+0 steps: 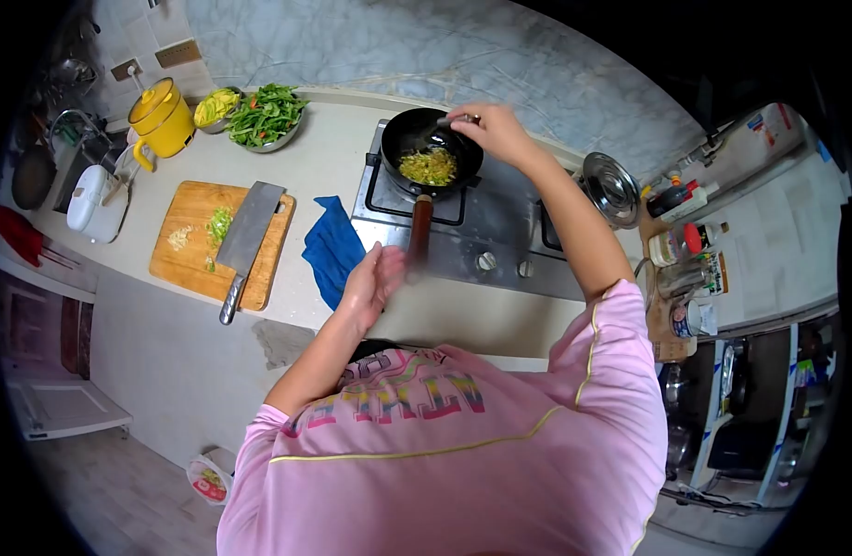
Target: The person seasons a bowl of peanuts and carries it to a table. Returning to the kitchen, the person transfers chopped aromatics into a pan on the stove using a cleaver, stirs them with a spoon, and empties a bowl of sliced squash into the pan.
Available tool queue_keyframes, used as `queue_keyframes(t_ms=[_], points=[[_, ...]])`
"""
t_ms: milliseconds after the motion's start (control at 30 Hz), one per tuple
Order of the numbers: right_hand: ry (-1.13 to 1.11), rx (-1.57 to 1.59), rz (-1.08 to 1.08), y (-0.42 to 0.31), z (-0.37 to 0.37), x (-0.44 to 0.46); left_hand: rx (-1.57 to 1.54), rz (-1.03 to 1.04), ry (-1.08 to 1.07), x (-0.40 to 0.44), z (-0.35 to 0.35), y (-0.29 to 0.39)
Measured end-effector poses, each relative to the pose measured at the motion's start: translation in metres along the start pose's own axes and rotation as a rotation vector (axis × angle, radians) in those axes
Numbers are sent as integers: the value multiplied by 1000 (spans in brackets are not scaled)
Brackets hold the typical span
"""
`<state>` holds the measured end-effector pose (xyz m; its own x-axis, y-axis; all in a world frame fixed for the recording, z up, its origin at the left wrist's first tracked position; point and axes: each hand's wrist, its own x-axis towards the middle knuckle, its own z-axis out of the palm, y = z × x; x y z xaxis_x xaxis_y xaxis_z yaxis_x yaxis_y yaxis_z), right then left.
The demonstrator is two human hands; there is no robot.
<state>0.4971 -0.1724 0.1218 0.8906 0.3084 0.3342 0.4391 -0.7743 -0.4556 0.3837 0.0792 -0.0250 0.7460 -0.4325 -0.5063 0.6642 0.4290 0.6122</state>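
Note:
My right hand (489, 132) is closed around the handle of a dark-headed cooking utensil (442, 139), slightly blurred, whose head is inside the wok. The black wok (393, 139) sits on the left burner, with chopped yellow-green food (428, 168) in its bottom. Its brown wooden handle (420, 227) points toward me. Just left of that handle's end is my left hand (374, 278), fingers apart and holding nothing; it looks separate from the handle. A blue cloth (331, 248) lies on the counter beside my left hand.
Left of the stove, a cleaver (250, 227) rests on a wooden cutting board (174, 255) with chopped bits. Behind are a bowl of green vegetables (267, 117), a bowl of yellow slices (216, 107) and a yellow pot (163, 120). A glass lid (611, 189) and jars (669, 248) stand right.

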Motion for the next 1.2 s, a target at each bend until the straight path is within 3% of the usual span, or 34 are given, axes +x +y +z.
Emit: queue_keyframes(t_ms=[133, 333, 433, 467, 567, 600, 700, 800, 933, 1067, 1200], points=[[-185, 48, 35, -21, -26, -22, -21, 6, 1, 0, -4, 0], [-249, -57, -84, -32, -50, -41, 5, -13, 14, 3, -4, -3], [-145, -123, -89, -10, -21, -33, 43, -17, 3, 7, 0, -4], [-17, -139, -107, -4, -15, -31, 29, -12, -9, 9, 0, -7], [192, -220, 278, -6, -22, -18, 8, -2, -46, 12, 2, -8], [299, -231, 285, 7, -23, -13, 13, -3, -60, 7, 7, -5], [312, -454, 323, 40, -14, 1, -1, -27, -47, 0, 13, -6], [406, -253, 247, 58, 10, 12, 5, -20, -65, 1, 12, -6], [166, 100, 137, 19, 9, -3, -7, -11, -36, 4, 1, -2], [-56, 41, 129, -21, -25, -27, -21, 12, -9, 1, -4, 1], [-142, 3, -123, -23, -20, -41, -19, 14, 5, 1, -4, 1]])
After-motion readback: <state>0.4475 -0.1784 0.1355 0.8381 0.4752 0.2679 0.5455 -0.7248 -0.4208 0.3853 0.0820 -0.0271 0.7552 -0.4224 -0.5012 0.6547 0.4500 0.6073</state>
